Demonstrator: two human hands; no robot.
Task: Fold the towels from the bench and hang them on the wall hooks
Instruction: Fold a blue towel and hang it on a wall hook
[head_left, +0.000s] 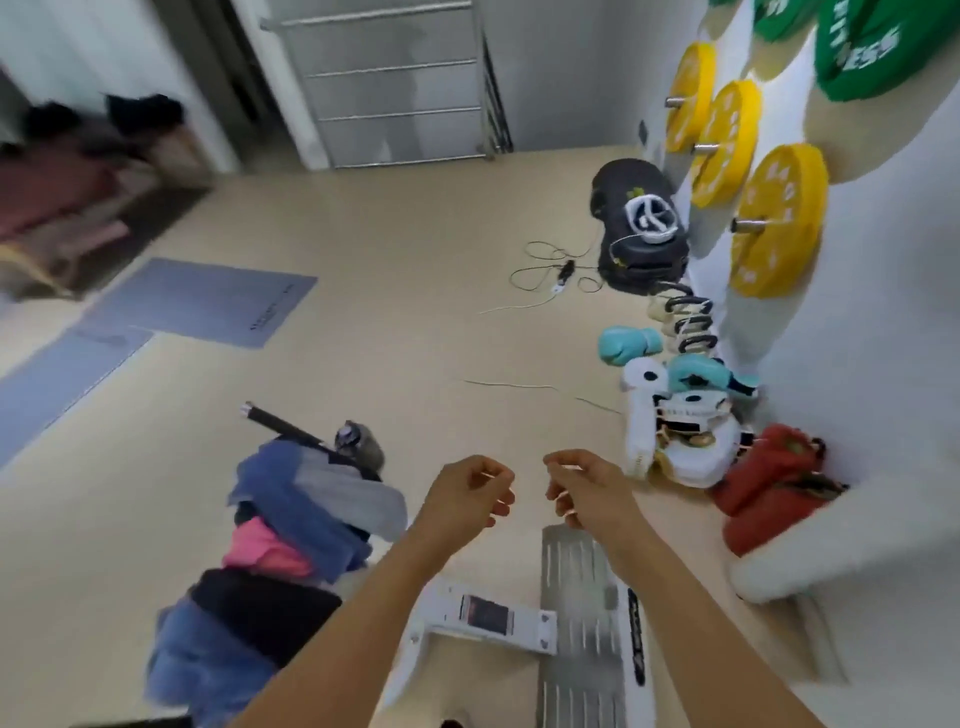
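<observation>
Beige gym floor (363, 260), towel pile (291, 525) at your left. Left hand (470, 493) and right hand (584, 486): fingers loosely curled, holding nothing. Take top towel by two corners before folding.

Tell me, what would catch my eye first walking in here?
Probably the yellow plates and green plates racked on the wall at right. Next, the heap of towels, blue, pink and black, at lower left. In the middle foreground both hands, left and right, hang over the floor with fingers loosely curled, holding nothing.
</observation>
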